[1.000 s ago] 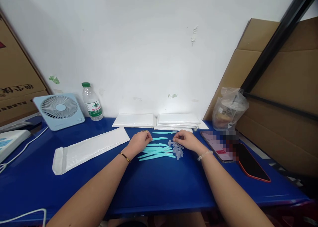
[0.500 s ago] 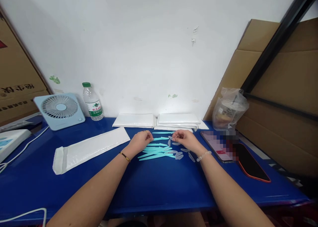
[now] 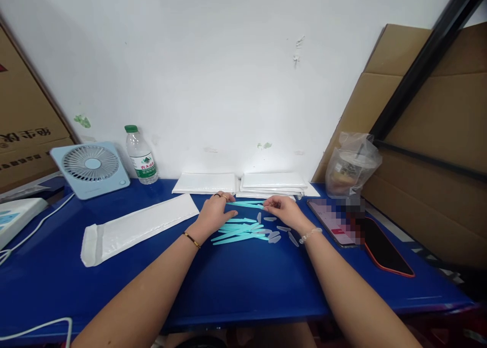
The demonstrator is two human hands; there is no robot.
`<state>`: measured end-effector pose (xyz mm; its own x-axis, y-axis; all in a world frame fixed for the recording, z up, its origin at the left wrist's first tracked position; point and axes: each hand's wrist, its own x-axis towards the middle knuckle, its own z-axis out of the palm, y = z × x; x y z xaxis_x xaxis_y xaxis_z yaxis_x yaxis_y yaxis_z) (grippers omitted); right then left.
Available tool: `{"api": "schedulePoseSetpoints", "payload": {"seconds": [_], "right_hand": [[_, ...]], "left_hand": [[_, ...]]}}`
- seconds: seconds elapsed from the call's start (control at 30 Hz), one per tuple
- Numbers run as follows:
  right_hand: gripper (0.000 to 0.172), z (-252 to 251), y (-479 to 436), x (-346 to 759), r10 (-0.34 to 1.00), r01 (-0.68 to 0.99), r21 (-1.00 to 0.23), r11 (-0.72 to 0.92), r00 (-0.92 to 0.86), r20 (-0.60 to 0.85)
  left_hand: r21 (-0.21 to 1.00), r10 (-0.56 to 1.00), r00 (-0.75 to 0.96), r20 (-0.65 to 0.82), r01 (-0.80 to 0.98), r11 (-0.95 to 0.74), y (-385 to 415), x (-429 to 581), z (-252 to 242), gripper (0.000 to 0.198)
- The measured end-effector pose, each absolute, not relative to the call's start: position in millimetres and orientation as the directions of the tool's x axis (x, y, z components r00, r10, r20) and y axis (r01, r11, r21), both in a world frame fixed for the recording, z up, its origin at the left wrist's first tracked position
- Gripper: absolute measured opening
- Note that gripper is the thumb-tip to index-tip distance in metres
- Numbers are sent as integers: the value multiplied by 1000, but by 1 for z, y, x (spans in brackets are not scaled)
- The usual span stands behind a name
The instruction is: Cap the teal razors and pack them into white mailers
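In the head view, two slim turquoise eyebrow razors (image 3: 247,204) lie close together at the back of the group. My left hand (image 3: 217,211) is at their left ends, thumb and fingers apart. At their right ends my right hand (image 3: 281,210) is closed, with thumb and fingertips pinched on one razor tip. Just in front, several more turquoise razors (image 3: 236,232) overlap in a loose pile. Small clear blade caps (image 3: 274,236) are scattered to the right of the pile, below my right hand. My fingers partly hide the razor ends.
White padded mailers (image 3: 205,182) are stacked along the wall, and one long mailer (image 3: 140,229) lies at left. A fan (image 3: 92,168) and water bottle (image 3: 142,158) stand back left. Two phones (image 3: 388,249) and a bagged cup (image 3: 348,170) are at right on the blue table (image 3: 247,287).
One razor has moved back beside the rearmost one. My left thumb and fingers have parted. My right hand has shifted from a clear cap to the razor's right end.
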<state>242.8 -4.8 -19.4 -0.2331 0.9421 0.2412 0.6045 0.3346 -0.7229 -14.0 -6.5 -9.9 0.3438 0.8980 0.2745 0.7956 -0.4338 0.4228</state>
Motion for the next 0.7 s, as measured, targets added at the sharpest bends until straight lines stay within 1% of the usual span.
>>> {"api": "schedulePoseSetpoints", "payload": {"seconds": [0.07,0.1,0.2,0.3,0.37,0.4,0.5,0.6,0.67,0.7], "right_hand": [[15,-17,-4,254,934,672,-652,352,-210,288],[15,-17,-4,258,931,697,-620,361,-228,285],[15,-18,-7,264,929,730,-576,367,-322,184],[11,-21,-9,262,928,723,-603,338,-364,84],[8,-22,-10,260,929,696,-642,321,-363,70],[10,-22,-10,259,930,673,-666,321,-355,90],[20,-17,-12,254,942,539,-783,309,-287,175],[24,-11,-15,245,964,273,-938,212,-217,154],[28,-10,-16,239,968,132,-975,179,-203,150],[30,-10,-16,237,967,94,-978,184,-195,163]], "left_hand": [[414,899,390,200,798,-439,-5,-17,-10,26],[418,896,415,158,794,-441,-4,-18,-10,22],[460,889,452,78,775,-434,-4,-17,-12,14],[510,894,444,61,756,-411,-3,-16,-16,16],[553,904,423,64,739,-385,-2,-16,-20,17],[581,910,410,66,725,-369,-1,-16,-22,18],[677,922,381,66,662,-322,2,-15,-26,23],[742,924,375,69,600,-299,4,-14,-27,29],[760,923,378,73,578,-297,4,-13,-27,31],[764,922,380,76,572,-299,4,-13,-27,31]]}}
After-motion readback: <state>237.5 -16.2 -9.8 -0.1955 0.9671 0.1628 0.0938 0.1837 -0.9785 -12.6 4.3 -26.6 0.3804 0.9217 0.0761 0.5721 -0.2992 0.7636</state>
